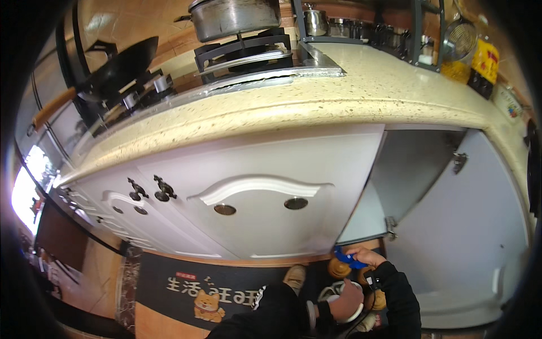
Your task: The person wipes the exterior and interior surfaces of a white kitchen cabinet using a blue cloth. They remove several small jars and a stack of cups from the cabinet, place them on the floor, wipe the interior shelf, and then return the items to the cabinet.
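Low down, before the open base cabinet (364,218), my right hand (369,257) grips a blue cloth-like item (358,264) beside the cabinet's bottom edge. Its exact kind is unclear. Nearer to me, my left hand (346,301) lies over a white round container (355,314); its fingertips are partly hidden, so its hold is unclear. Round yellowish-brown jar-like things stand close by: one (338,268) under the blue item, another (379,300) by my right sleeve. A small device (371,279) with a cable sits at my right wrist.
The cabinet door (461,237) swings out on the right. Above runs a speckled countertop (372,89) with a gas stove (254,63), a metal pot (237,19) and a wok (123,70), its wooden handle jutting left. A dark mat (169,305) covers the floor by my shoe (294,277).
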The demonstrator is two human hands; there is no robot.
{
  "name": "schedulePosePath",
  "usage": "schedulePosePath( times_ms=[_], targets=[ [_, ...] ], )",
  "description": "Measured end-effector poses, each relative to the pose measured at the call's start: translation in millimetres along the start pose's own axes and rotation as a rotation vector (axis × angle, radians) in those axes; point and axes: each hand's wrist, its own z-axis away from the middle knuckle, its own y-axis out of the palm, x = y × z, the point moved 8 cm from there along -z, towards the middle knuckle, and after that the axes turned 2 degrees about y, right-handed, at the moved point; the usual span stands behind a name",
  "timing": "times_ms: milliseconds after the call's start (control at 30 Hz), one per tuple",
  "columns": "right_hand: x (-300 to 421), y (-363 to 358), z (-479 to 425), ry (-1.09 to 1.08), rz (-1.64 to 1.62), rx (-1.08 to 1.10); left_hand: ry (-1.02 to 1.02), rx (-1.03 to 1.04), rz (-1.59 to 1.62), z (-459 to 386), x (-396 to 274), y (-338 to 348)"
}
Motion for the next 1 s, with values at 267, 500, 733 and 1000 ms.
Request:
schedulePosePath(
  times_ms=[267, 500, 733, 1000],
  targets=[
    [136.7, -35.5, 201.7, -0.344, -0.877, -0.384, 0.009, 0.077, 0.2, -22.0, 10.0, 1.0],
    [188.5, 22.7, 309.5, -0.605, -0.949, -0.625, 0.18, -0.168, 0.655, 5.3, 13.6, -69.8],
    [145.3, 56.0, 295.5, -0.78, -1.093, -0.688, 0.452, -0.403, 1.179, 18.4, 11.6, -105.4],
    [116.3, 44.6, 284.8, -0.689, -1.046, -0.831, 0.044, -0.466, 1.96, 4.8, 38.7, -98.9]
  ],
)
